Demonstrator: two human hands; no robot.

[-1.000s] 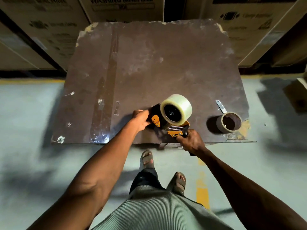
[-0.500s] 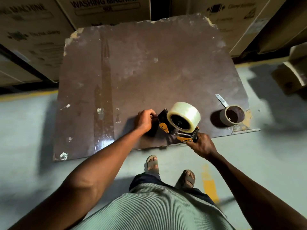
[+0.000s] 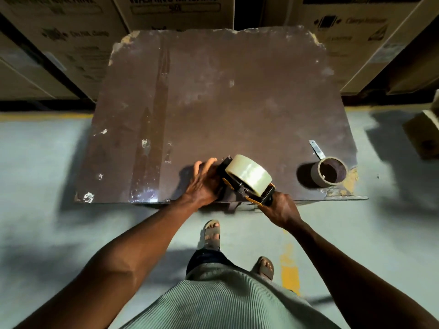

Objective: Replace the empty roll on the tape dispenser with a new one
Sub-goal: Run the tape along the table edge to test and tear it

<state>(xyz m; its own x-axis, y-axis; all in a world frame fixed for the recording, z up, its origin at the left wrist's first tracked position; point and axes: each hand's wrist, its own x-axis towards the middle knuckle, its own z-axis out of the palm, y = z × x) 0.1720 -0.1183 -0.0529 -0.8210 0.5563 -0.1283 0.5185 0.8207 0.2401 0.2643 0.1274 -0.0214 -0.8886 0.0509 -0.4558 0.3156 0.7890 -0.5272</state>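
Nearest the body, the right hand [image 3: 281, 208] is gripping the dispenser's handle at the table's near edge, fingers curled round it. The tape dispenser [image 3: 245, 188], black with orange trim, is sitting on the table [image 3: 213, 91] just in from that edge. The new roll [image 3: 248, 173], clear tape, is already sitting on the dispenser's hub, so the swap itself looks mostly done. The left hand [image 3: 204, 181] is resting against the dispenser's front end, fingers loosely bent round it; whether it is pinching a tape end or just steadying the frame, cannot tell, since the fingertips are hidden behind the body.

Further right, well apart from the dispenser, the empty roll [image 3: 330, 172] is standing on end near the table's right corner, a bare cardboard core with a short strip of tape [image 3: 316, 148] trailing from it.

Likely left: threading the tape end through the front roller to the blade. Threading is not visible here.

Beyond the table, cardboard boxes [image 3: 175, 10] are stacked along the back.
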